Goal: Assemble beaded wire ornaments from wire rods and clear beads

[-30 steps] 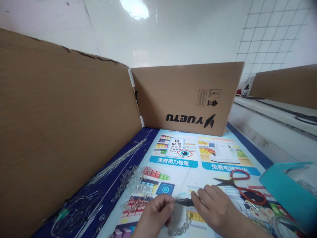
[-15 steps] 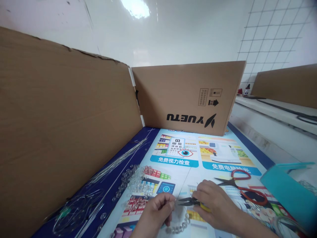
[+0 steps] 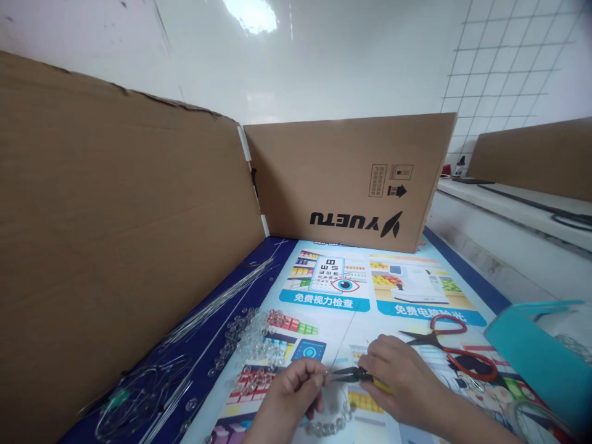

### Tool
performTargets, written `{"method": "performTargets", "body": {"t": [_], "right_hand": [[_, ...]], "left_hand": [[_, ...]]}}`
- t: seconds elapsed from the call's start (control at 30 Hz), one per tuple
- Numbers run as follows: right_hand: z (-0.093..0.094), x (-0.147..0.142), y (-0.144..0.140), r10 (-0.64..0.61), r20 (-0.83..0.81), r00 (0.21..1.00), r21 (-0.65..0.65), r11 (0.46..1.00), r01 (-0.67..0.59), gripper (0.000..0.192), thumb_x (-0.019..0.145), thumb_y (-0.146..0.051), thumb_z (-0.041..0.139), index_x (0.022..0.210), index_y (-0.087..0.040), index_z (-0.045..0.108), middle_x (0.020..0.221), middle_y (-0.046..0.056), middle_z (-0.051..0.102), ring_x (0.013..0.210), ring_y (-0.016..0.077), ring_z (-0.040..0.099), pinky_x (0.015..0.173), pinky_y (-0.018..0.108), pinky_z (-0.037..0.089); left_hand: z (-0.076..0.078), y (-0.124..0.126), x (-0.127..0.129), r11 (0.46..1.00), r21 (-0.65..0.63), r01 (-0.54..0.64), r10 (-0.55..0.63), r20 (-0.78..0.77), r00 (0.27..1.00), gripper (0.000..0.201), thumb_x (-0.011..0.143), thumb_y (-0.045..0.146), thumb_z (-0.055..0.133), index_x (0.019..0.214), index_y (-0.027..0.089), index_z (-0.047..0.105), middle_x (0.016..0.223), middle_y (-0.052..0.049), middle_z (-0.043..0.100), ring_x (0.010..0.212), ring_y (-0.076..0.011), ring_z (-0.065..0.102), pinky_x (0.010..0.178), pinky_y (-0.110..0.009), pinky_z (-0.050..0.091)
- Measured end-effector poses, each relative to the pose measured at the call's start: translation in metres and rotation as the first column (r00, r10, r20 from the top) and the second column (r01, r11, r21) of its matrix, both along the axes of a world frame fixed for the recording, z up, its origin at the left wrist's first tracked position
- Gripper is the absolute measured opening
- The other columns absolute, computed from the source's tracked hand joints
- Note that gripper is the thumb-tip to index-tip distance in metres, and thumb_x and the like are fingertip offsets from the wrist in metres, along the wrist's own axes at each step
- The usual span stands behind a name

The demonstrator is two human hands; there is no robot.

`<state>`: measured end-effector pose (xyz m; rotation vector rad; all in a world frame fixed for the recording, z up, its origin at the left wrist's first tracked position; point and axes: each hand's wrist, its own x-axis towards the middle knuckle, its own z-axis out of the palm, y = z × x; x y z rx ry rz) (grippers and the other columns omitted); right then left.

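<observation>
My left hand [image 3: 296,394] is closed, thumb and forefinger pinched on the end of a string of clear round beads [image 3: 332,427]. The beaded part curves below and to the right of those fingers. In my right hand [image 3: 404,385] are needle-nose pliers [image 3: 350,374] with dark jaws and yellow handles, which the fingers wrap round. The jaw tips point left and meet the left fingertips, at the pinched end. What exactly lies between the tips is too small to make out. Loose clear beads [image 3: 259,339] lie spread beyond my left hand.
Red-handled scissors [image 3: 446,346] lie beyond my right hand, beside a teal holder [image 3: 536,351]. Thin straight wires [image 3: 222,301] and a tangled coil [image 3: 134,401] lie at left. Cardboard panels [image 3: 342,172] stand along the left and back of the printed tabletop.
The pliers' jaws have closed together and moved slightly left, up to my left fingertips. My left hand keeps its pinch; the bead string has barely shifted.
</observation>
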<state>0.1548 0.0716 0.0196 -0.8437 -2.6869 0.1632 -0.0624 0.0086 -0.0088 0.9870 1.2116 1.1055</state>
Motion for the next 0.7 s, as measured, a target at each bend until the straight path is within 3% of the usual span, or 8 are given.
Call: {"method": "performTargets", "body": {"t": [0.27,0.47,0.6,0.7], "right_hand": [[-0.002,-0.001,-0.001,0.027,0.008,1.000,0.180,0.983,-0.028,0.014,0.082,-0.027,0.053,0.094,-0.020,0.056,0.084,0.004,0.056,0.077,0.0195,0.046,0.069,0.034,0.034],[-0.001,-0.001,-0.002,0.040,0.106,0.994,0.416,0.906,-0.081,0.019,0.083,-0.016,0.049,0.100,-0.017,0.056,0.078,0.005,0.055,0.072,0.0196,0.046,0.065,0.036,0.033],[0.003,0.001,-0.004,0.058,0.166,0.984,0.492,0.860,-0.133,0.022,0.082,-0.011,0.049,0.102,-0.014,0.056,0.079,0.006,0.055,0.072,0.0202,0.047,0.066,0.037,0.033],[0.004,0.001,-0.005,0.070,0.193,0.979,0.522,0.837,-0.163,0.023,0.083,-0.011,0.047,0.105,-0.012,0.055,0.082,0.007,0.056,0.073,0.0209,0.047,0.068,0.039,0.033]], "left_hand": [[-0.005,0.002,0.001,0.997,0.003,-0.073,0.073,0.081,0.994,0.027,0.066,0.039,0.067,0.072,0.014,0.058,0.052,0.004,0.057,0.039,-0.0053,0.043,0.040,-0.017,0.030],[-0.012,0.004,0.001,0.995,0.013,-0.098,0.097,0.090,0.991,0.031,0.063,0.041,0.070,0.071,0.013,0.059,0.058,0.002,0.060,0.036,-0.0030,0.041,0.038,-0.017,0.028],[-0.011,0.003,0.000,0.996,0.014,-0.087,0.086,0.099,0.991,0.031,0.063,0.041,0.070,0.072,0.013,0.059,0.062,0.001,0.062,0.037,-0.0031,0.042,0.038,-0.017,0.028],[-0.010,0.003,0.000,0.997,0.016,-0.069,0.067,0.089,0.994,0.029,0.065,0.040,0.069,0.071,0.014,0.059,0.053,0.004,0.057,0.036,-0.0034,0.041,0.038,-0.017,0.026]]}}
